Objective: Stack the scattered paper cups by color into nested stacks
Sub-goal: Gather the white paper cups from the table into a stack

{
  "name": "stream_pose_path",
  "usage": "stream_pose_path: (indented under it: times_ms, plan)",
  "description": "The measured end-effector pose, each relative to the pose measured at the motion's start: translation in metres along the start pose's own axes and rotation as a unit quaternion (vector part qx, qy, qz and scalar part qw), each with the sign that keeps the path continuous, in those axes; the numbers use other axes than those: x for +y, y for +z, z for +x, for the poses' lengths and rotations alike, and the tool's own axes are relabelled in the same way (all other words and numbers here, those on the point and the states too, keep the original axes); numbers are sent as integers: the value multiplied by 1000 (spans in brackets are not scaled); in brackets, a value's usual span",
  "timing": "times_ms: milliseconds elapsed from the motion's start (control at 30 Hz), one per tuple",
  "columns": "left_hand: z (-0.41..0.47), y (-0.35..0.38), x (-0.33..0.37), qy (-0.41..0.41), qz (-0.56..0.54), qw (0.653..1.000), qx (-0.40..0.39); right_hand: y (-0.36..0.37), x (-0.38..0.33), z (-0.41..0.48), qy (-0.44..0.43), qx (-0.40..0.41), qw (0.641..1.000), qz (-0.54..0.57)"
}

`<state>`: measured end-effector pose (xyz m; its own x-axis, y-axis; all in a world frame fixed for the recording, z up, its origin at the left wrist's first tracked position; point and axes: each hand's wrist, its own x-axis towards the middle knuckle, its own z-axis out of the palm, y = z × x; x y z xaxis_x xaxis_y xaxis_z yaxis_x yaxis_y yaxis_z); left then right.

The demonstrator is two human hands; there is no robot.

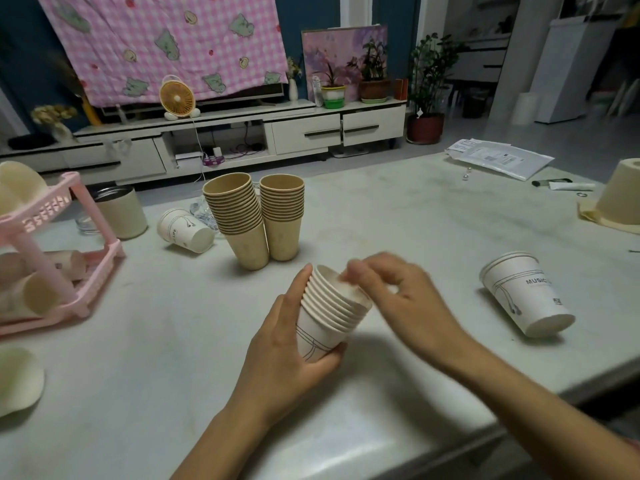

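Observation:
My left hand (287,344) grips a nested stack of white printed paper cups (329,306), tilted to the right above the table. My right hand (391,289) is at the stack's top rim, its thumb and fingers curled and blurred against the top cup. Behind stand two brown cup stacks: one leaning left (239,220) and one upright (282,216). A white cup (185,230) lies on its side left of them. Another small white stack (526,296) lies on its side at the right.
A pink plastic rack (62,251) with beige cups stands at the left, with a beige canister (121,213) behind it. A beige cup (17,379) lies at the left edge. An upturned beige container (620,199), papers (502,161) and a tube are at the far right.

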<state>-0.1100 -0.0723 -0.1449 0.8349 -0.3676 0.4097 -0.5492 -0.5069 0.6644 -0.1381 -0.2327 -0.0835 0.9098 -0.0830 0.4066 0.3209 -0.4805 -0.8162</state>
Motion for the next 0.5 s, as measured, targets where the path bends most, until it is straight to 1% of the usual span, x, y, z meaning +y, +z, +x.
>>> stream_pose_path:
  times_ms: [33, 67, 100, 133, 167, 200, 233, 267, 300, 333, 467, 500]
  plan:
    - [0, 1, 1, 6, 5, 1000, -4, -17, 6, 4, 1, 26, 998, -55]
    - [-1, 1, 2, 9, 7, 1000, -7, -37, 13, 7, 16, 54, 990, -132]
    - [-1, 1, 3, 13, 10, 1000, -12, -58, 23, 9, 52, 75, 971, -219]
    - [-2, 1, 4, 19, 17, 1000, -17, -79, 34, 10, 107, 84, 944, -299]
    - [-2, 3, 7, 27, 25, 999, -23, -101, 46, 9, 173, 82, 914, -357]
    - [-2, 2, 8, 34, 36, 998, -25, -117, 57, 9, 235, 66, 891, -382]
    - [-2, 3, 9, 38, 43, 998, -26, -128, 67, 8, 288, 46, 879, -378]
    - [-2, 3, 10, 40, 46, 998, -27, -134, 76, 7, 324, 22, 875, -358]
    - [-2, 3, 10, 41, 46, 998, -28, -135, 85, 5, 338, 3, 879, -336]
    - [-2, 4, 10, 40, 43, 998, -28, -136, 90, 4, 334, -1, 886, -322]
    - [-2, 6, 7, 27, 26, 999, -20, -127, 90, 7, 262, 43, 902, -340]
    - [-2, 6, 6, 22, 18, 999, -17, -123, 85, 7, 239, 62, 913, -326]
